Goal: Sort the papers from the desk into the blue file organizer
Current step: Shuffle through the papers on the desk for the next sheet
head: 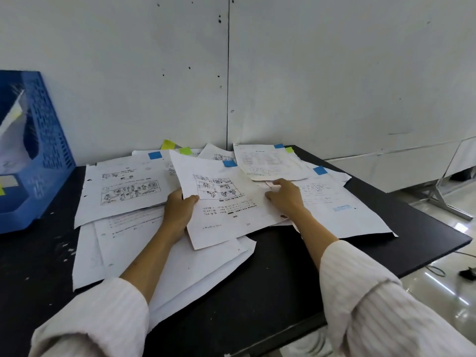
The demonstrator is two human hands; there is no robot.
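At far left on the black desk [270,266], against the white wall [334,73]: a blue file organizer [49,161] with perforated sides, white sheets [11,119] already standing inside, a yellow tab on one edge, a pale label on the front too blurred to read. Just right of it, loose papers [164,264] spread in overlapping layers across the desk, well apart from the organizer's slots. Topmost at left, a worksheet [123,186] with a row of cartoon figures in a frame and lines of print too small to make out, a blue sticky tab [155,155] at its upper corner; yellow-green tabs [168,144] peeking out behind. In the middle, left hand [179,210] gripping the left edge of a comic-panel sheet [226,202], thumb curled over the top, fingers hidden underneath; printed text below the four-panel drawing runs upside down and stays illegible; another blue tab at its top right corner. Further right, right hand [284,197] lying palm down on the pile, fingers loosely bent and touching the paper, index tip at the lower edge of a stained table-printed sheet [270,161] bearing blue and green tabs; nothing visibly pinched. Beyond it, a sheet with faint blue lettering [342,210], unreadable, reaching toward the desk's right edge. Striped white sleeves [373,305] in the foreground; glossy floor [438,279] at right.
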